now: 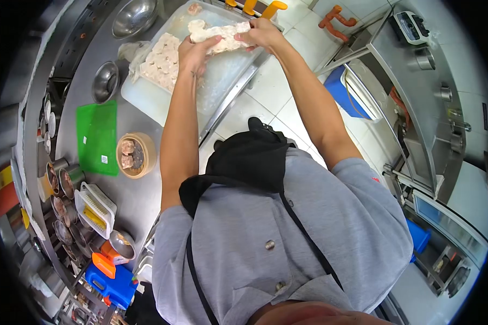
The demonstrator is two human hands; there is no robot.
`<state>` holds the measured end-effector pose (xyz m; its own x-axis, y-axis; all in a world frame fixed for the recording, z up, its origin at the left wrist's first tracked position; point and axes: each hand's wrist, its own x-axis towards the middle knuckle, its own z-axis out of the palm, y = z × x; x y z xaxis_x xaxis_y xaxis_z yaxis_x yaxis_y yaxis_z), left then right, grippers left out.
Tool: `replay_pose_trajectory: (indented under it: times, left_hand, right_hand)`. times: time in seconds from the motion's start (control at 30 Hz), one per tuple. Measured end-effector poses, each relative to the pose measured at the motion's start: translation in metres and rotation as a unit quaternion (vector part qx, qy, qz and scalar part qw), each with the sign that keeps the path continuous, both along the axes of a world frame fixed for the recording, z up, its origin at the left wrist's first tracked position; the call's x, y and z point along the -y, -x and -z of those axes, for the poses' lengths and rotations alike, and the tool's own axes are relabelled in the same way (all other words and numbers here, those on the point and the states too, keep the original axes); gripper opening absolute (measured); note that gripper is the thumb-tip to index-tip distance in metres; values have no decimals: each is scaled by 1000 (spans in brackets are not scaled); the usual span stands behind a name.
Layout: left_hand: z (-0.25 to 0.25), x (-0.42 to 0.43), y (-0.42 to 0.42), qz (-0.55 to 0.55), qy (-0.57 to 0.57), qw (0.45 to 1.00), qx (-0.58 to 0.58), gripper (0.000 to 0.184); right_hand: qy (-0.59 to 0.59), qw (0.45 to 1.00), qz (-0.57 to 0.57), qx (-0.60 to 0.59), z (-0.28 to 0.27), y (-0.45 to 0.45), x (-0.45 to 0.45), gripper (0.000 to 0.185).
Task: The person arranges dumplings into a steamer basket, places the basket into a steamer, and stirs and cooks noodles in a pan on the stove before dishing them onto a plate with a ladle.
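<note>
Both of my hands grip a strip of pale dumplings stuck together, lifted above a translucent plastic tray. My left hand is closed on its left part, with the thumb on top. My right hand is closed around the right end. A larger block of similar dumplings lies in the tray's left half, beside my left hand. One small pinkish piece sits near the tray's far edge. To the left, a bamboo steamer contains a few pinkish open-topped dumplings.
On the steel counter are two metal bowls, a crumpled cloth, a green board and a white basket. Yellow-orange handles stand past the tray. A steel shelf and a blue-white bin are at right.
</note>
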<state>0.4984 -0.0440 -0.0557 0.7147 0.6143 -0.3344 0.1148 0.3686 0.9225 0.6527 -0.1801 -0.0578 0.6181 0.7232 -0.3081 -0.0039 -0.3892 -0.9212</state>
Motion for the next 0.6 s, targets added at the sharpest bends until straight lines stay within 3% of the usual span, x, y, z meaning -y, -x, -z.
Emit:
replay_pose_trajectory:
  times: [0.07,0.13,0.17,0.23,0.27,0.33,0.37,0.4,0.47,0.5,0.57,0.6]
  left_hand:
    - [3,0,-6,-16,2,1000,12,60]
    - [7,2,-12,0,-77,997,30,67]
    - [8,0,-11,1,-77,997,27,67]
    - [1,-17,-21,17,-268,961,-72,77]
    - [4,-18,-13,19,-261,962,-82,77]
    - [-6,-38,-24,8,-398,908,-132,84]
    - [-5,-38,-23,4,-490,863,-124,73]
    - [-4,-33,-22,3,-490,863,-124,73]
    - [-7,-20,-29,-118,-583,801,-70,60]
    - [-11,-7,-36,-119,-585,800,-69,60]
    - [-15,26,-47,-76,-369,923,83,58]
    - [-14,33,-48,-77,-367,923,81,58]
  right_hand:
    - [-10,1000,6,6,4,-1,-6,44]
    - [79,990,-13,116,9,5,-13,46]
    - [78,990,-13,113,12,9,-10,46]
    - [79,983,17,162,-1,4,-10,56]
    - [85,985,14,152,2,12,0,56]
    - [-6,996,49,70,-7,-3,4,52]
    - [-48,996,66,23,-8,-5,7,50]
    - [-48,996,65,24,-8,-3,9,50]
    - [-175,975,95,-102,-13,1,11,49]
    - [-205,972,82,-86,-17,9,9,45]
    - [-184,976,109,-45,-15,23,-10,42]
    - [-164,977,137,-1,-15,32,-19,41]
